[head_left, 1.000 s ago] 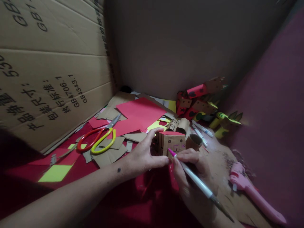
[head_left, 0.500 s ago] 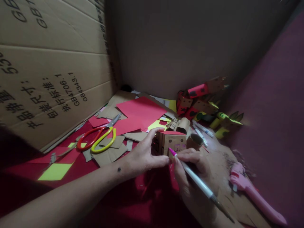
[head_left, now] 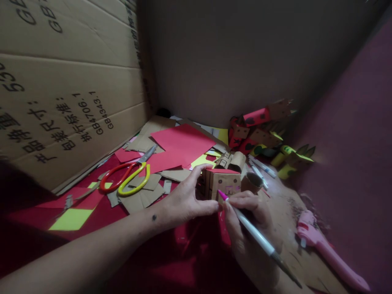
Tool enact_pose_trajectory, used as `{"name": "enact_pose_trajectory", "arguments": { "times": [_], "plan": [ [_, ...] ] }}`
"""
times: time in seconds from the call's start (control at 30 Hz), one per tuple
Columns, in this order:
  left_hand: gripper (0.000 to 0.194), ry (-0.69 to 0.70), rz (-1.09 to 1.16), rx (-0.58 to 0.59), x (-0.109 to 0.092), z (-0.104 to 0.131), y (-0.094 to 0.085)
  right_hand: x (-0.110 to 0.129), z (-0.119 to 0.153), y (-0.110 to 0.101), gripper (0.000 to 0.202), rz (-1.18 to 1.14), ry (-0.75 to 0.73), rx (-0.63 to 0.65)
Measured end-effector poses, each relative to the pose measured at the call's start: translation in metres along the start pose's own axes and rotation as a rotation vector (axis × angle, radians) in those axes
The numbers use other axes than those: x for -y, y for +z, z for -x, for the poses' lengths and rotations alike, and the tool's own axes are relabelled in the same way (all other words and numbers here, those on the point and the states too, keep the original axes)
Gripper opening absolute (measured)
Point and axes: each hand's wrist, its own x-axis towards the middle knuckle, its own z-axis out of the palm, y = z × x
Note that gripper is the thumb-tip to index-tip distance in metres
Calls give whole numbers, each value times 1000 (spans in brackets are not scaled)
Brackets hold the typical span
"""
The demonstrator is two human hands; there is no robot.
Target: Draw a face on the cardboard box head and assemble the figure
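Note:
A small cardboard box (head_left: 225, 181) with a red top and a face drawn on its front stands between my hands. My left hand (head_left: 191, 198) grips its left side, fingers behind it and thumb along the lower front edge. My right hand (head_left: 251, 220) is closed round a white marker (head_left: 254, 230) with a magenta tip. The tip is at the lower left part of the drawn face, where pink marks show beside two dark eyes. Whether it touches the cardboard I cannot tell. Cardboard tubes (head_left: 237, 161) lie just behind the box.
Scissors (head_left: 134, 175) lie on paper and cardboard scraps at the left, beside a large carton (head_left: 76, 81). Red paper (head_left: 183, 143) is further back. Decorated cardboard figures (head_left: 257, 126), white markers (head_left: 260, 169) and a pink glue gun (head_left: 321, 245) are at the right.
The whole view has shifted very slightly. Both hands hold nearly the same pose on the box and marker.

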Motion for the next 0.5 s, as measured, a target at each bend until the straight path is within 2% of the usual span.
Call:
{"name": "enact_pose_trajectory", "arguments": {
  "times": [0.5],
  "plan": [
    [73,57,61,2,0,-2,2,0,2,0,22,26,-60,2]
  ]
}}
